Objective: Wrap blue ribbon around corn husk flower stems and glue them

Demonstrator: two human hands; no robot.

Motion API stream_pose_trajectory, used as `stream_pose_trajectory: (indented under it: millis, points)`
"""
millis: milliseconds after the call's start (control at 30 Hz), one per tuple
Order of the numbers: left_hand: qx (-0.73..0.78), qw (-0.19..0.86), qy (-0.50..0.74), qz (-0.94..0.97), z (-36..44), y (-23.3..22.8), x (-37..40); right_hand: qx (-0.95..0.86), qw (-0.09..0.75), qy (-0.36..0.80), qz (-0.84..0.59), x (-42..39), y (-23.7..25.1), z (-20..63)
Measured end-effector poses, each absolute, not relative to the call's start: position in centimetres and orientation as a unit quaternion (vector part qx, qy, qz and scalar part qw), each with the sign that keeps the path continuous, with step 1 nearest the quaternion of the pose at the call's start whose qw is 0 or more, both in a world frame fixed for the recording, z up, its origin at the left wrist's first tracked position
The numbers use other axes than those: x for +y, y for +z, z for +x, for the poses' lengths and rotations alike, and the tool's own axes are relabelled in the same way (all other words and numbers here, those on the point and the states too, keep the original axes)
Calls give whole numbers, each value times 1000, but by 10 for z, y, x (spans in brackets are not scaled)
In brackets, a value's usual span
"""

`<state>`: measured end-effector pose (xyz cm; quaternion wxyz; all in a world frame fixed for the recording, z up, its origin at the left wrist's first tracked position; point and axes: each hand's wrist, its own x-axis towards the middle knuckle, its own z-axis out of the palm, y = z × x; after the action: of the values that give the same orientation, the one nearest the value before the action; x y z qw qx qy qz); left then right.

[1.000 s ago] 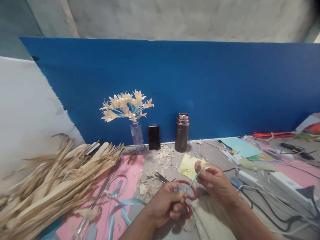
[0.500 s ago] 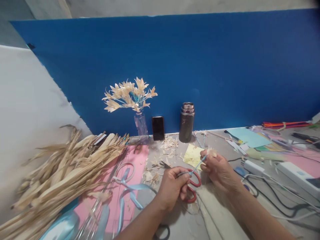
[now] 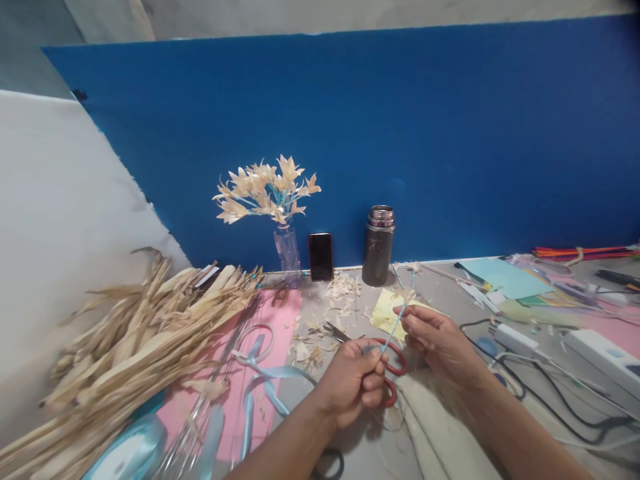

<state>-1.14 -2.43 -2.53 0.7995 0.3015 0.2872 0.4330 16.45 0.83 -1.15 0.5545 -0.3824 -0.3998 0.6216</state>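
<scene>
My left hand (image 3: 353, 380) is closed, pinching the lower end of a thin blue-wrapped flower stem (image 3: 395, 328). The fingertips of my right hand (image 3: 435, 337) pinch the same stem near its top, just below a small pale flower head (image 3: 408, 295). The stem slants up to the right between both hands. Under and behind my left hand lie red-handled scissors (image 3: 397, 358), their blades pointing to the left. A yellow paper piece (image 3: 384, 310) is on the table behind my hands.
Dried corn husks (image 3: 130, 347) are heaped at left beside pink paper (image 3: 280, 320), light blue ribbon (image 3: 275, 373) and metal wires. At the back stand a vase (image 3: 287, 257) of husk flowers, a phone (image 3: 321, 257) and a flask (image 3: 379, 247). A power strip (image 3: 603, 357) and cables lie right.
My right hand has turned, and the stem stands steeper with its flower head shifted left and up. Both hands still hold the stem. The whole view has shifted slightly.
</scene>
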Motion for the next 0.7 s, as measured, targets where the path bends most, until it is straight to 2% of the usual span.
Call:
stream_pose_trajectory:
  millis: [467,700]
  points:
    - [270,803,405,343,-13,-30,-24,-412,562,610,-377,10,-20,162]
    - [243,780,421,394,-11,-42,-19,-478,575,570,-340,5,-14,161]
